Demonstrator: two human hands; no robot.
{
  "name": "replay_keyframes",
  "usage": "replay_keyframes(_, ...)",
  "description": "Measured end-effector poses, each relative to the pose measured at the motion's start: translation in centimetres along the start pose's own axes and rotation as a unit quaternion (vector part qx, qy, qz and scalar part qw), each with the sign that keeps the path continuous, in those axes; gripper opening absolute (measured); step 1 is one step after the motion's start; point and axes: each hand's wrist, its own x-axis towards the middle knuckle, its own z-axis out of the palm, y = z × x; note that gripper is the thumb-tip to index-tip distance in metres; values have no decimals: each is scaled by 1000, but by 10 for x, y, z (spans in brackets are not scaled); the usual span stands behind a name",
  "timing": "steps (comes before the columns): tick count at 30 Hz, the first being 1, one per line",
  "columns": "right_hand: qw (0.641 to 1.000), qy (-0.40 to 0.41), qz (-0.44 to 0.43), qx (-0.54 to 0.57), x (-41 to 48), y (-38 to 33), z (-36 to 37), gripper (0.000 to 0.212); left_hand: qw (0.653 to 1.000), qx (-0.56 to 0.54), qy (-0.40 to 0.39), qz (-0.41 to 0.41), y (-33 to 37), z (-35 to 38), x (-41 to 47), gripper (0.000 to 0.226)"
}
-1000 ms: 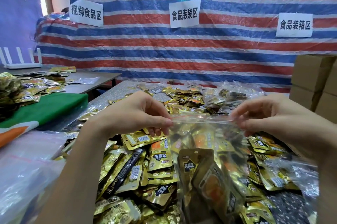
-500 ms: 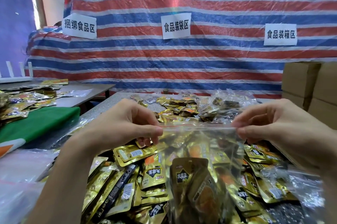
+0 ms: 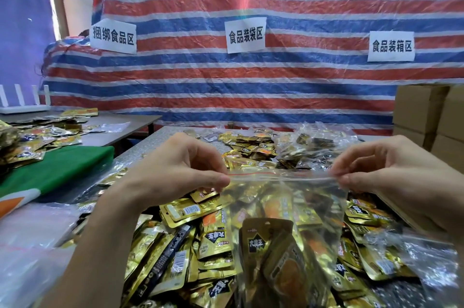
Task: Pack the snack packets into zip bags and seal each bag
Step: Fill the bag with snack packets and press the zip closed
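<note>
The left hand [image 3: 175, 174] pinches the top left corner of the clear zip bag [image 3: 288, 197]. The bag is held up above the heap of gold snack packets [image 3: 190, 245], which covers the tabletop [image 3: 150, 143] up to its near edge. Some packets are inside the bag. The right hand [image 3: 396, 172] pinches its top right corner.

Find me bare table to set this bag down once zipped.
Bare grey tabletop at the far-left corner, between the green cloth and the loose packet pile. The side table's right end is mostly bare too. Crowded: packets cover everything under the zip bag; filled bags heap far right.
</note>
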Motion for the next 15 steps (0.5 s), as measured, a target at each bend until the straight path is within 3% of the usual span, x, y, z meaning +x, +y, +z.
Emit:
replay_keyframes(4,995,-4,-12,-99,1,-12,13,32,999,16,-15,23,3,8,5,11)
replay_keyframes(7,978,-41,-114,-171,3,-32,39,34,999,23,-20,30,6,13,7,13)
replay_keyframes(11,958,-35,-228,-171,12,-46,74,24,999,22,-8,46,9,13,5,4)
replay_keyframes(15,963,-25,-217,-157,17,-43,79,14,998,16,-4,65,13,12,1,7)
